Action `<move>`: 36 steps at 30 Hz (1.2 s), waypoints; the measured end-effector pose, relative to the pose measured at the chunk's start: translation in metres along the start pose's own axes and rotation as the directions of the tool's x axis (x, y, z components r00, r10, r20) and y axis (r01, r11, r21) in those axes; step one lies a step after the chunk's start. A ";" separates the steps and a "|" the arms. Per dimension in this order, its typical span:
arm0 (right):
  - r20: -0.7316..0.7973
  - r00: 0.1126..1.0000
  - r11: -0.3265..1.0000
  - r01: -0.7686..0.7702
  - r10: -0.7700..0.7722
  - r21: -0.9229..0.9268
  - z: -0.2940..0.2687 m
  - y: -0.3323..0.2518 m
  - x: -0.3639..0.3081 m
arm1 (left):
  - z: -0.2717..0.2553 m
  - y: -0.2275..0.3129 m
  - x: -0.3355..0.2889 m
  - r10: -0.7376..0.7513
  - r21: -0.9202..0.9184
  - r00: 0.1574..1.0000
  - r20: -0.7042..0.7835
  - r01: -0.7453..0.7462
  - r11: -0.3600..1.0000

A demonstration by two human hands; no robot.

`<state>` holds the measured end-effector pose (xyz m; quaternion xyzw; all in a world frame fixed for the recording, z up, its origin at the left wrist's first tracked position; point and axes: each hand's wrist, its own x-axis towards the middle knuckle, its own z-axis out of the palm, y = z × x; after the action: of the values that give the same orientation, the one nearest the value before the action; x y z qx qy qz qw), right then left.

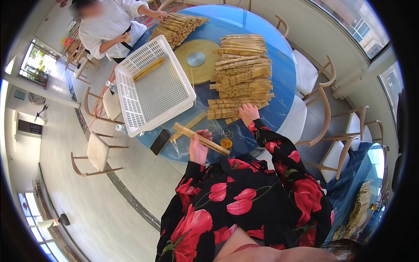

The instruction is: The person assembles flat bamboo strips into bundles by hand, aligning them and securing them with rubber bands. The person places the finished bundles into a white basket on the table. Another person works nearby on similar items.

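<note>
My left hand [199, 148] is closed round a narrow stack of bamboo strips [214, 146], held slantwise over the near edge of the blue table. My right hand [248, 113] reaches to the near end of a large pile of bamboo strips [244, 83], its fingers bent over the strips there; the fingertips are partly hidden. Between my hands, a small heap of yellow rubber bands [226, 143] lies on the table, with a few loose bands beside it. Left of my left hand rest a flat bamboo piece [192, 124] and a black phone [160, 142].
A white plastic basket [187, 99] with a few bamboo strips [149, 69] inside stands on the table's left side. Behind it is a round turntable [181, 53]. Across the table, a person in white [111, 26] touches another bamboo pile [179, 28]. Chairs [301, 115] surround the table.
</note>
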<state>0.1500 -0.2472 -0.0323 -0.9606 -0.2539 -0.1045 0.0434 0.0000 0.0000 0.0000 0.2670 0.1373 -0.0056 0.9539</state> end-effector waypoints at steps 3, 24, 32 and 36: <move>0.047 0.998 0.997 0.044 -0.040 -0.068 0.006 0.007 0.005 | 0.007 -0.005 -0.002 -0.025 0.021 0.999 -0.032 0.026 0.999; 0.421 0.898 0.227 -0.440 0.131 0.869 -0.075 -0.066 -0.040 | 0.002 -0.048 0.036 -0.202 -0.110 0.979 -0.008 0.200 0.974; 0.259 0.965 0.532 -0.243 0.047 0.811 -0.080 -0.096 -0.055 | 0.017 -0.048 0.031 -0.170 -0.077 0.984 -0.042 0.167 0.983; 0.223 0.975 0.587 -0.178 -0.005 0.790 -0.085 -0.092 -0.051 | -0.009 -0.057 0.036 -0.106 -0.072 0.994 0.028 0.107 0.992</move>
<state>0.0458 -0.2032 0.0419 -0.8536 -0.2294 0.1213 0.4517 0.0277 -0.0418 -0.0456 0.2242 0.1402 -0.0547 0.9629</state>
